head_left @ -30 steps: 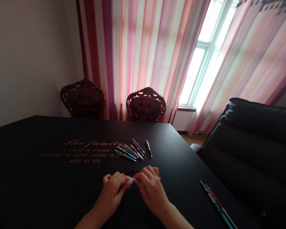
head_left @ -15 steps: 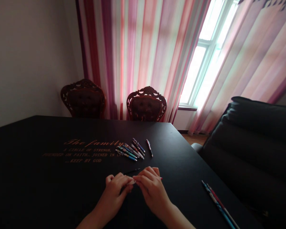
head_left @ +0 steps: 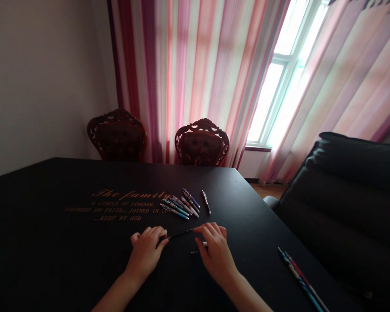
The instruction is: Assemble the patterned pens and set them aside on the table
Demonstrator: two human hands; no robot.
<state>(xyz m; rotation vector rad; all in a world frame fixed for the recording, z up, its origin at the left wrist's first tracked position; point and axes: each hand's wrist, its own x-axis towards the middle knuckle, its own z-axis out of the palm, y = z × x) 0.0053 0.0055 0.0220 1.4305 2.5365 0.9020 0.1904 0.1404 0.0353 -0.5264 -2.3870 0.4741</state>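
Note:
Low over the table, my left hand (head_left: 147,250) pinches a small pale piece (head_left: 164,233) that looks like part of a pen; the fingers hide most of it. From there a thin dark stick (head_left: 181,234), like a pen refill, runs across to the fingertips of my right hand (head_left: 216,251). Those fingertips are at the stick's far end. Beneath the same hand a pen barrel (head_left: 205,245), white with a dark tip, passes behind the thumb and appears held there. Several patterned pens (head_left: 180,205) lie in a loose pile beyond my hands.
One pen (head_left: 206,202) lies apart, right of the pile. Two long thin sticks, one blue (head_left: 297,275) and one red, lie near the right edge of the black table (head_left: 68,260). Carved chairs (head_left: 202,145) stand behind it, and a black leather seat (head_left: 354,208) at right.
My hands have moved apart, the left one leftward and the right one to the right. The dark stick now spans between their fingertips, and the barrel shows under my right hand.

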